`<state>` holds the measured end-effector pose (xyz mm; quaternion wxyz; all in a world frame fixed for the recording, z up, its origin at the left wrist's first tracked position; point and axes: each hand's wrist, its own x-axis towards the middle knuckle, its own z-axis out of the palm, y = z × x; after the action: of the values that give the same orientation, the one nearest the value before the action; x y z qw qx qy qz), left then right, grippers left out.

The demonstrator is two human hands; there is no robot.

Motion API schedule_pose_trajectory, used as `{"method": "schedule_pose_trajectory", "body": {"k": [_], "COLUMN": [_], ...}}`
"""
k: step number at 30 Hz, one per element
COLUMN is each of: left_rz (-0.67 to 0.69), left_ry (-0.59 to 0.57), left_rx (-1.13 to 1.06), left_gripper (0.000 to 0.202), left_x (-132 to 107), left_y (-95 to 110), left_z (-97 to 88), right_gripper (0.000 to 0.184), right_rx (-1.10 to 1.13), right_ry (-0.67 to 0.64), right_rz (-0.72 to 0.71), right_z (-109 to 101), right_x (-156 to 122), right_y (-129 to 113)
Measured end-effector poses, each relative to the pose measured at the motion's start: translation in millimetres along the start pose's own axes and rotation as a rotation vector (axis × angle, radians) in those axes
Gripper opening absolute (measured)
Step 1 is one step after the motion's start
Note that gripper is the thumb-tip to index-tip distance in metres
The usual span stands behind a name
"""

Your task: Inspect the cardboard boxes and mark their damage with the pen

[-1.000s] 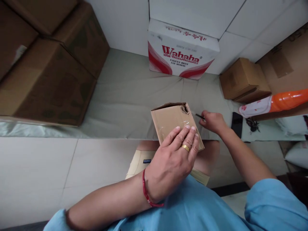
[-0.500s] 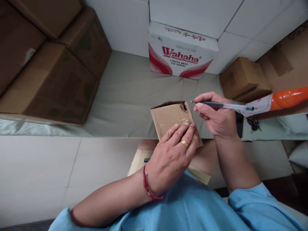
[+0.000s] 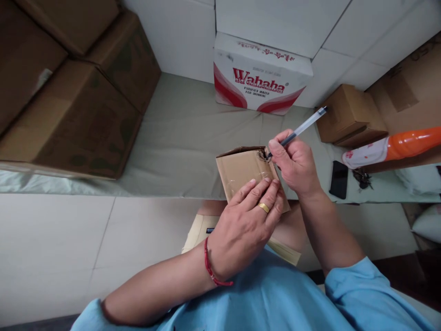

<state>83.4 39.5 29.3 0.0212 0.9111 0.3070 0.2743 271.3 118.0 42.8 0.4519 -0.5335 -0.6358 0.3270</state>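
A small cardboard box [image 3: 237,172] rests at the front edge of the cloth-covered surface, partly over my lap. Its upper right corner has a torn, dark ragged hole [image 3: 263,156]. My left hand [image 3: 250,216] lies flat on the box's face with fingers stretched out. Pinched in my right hand [image 3: 296,161] is a clear-barrelled pen [image 3: 305,124], its tip down at the torn corner and its back end pointing up and right. My right fingers partly hide the box's right edge.
A white and red Wahaba carton [image 3: 262,78] stands against the wall. Brown boxes [image 3: 69,115] are stacked at left, another brown box [image 3: 347,112] at right. An orange bottle [image 3: 409,142], a black phone [image 3: 339,179] and a bunch of keys [image 3: 362,178] lie on the right.
My right hand has moved left and tilted the pen from level to steep, bringing its tip onto the torn corner. The phone shows more fully. My left hand has stayed on the box.
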Motion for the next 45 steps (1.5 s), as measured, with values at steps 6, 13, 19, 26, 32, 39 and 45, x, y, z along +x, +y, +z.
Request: {"method": "schedule_pose_trajectory", "body": {"k": [6, 13, 19, 26, 32, 39, 45], "left_rz": [-0.004, -0.004, -0.004, -0.004, -0.008, 0.005, 0.01], "left_ry": [0.018, 0.027, 0.025, 0.019, 0.023, 0.03, 0.096], "left_rx": [0.008, 0.018, 0.021, 0.006, 0.001, -0.01, -0.03], "left_gripper": [0.041, 0.038, 0.04, 0.038, 0.039, 0.041, 0.032], "left_x": [0, 0, 0, -2, 0, -1, 0], "left_y": [0, -1, -1, 0, -1, -2, -4], "left_z": [-0.6, 0.1, -0.7, -1.0, -0.6, 1.0, 3.8], "right_gripper": [0.05, 0.051, 0.046, 0.042, 0.042, 0.046, 0.046], "right_rx": [-0.079, -0.125, -0.118, 0.019, 0.099, 0.086, -0.419], "right_ry": [-0.002, -0.023, 0.007, 0.144, 0.12, 0.201, 0.067], "right_rz": [-0.033, -0.054, -0.069, -0.065, -0.003, 0.374, 0.701], "right_z": [3, 4, 9, 3, -4, -50, -73], "right_x": [4, 10, 16, 13, 8, 3, -18], "right_y": [-6, -9, -8, 1, 5, 72, 153]}}
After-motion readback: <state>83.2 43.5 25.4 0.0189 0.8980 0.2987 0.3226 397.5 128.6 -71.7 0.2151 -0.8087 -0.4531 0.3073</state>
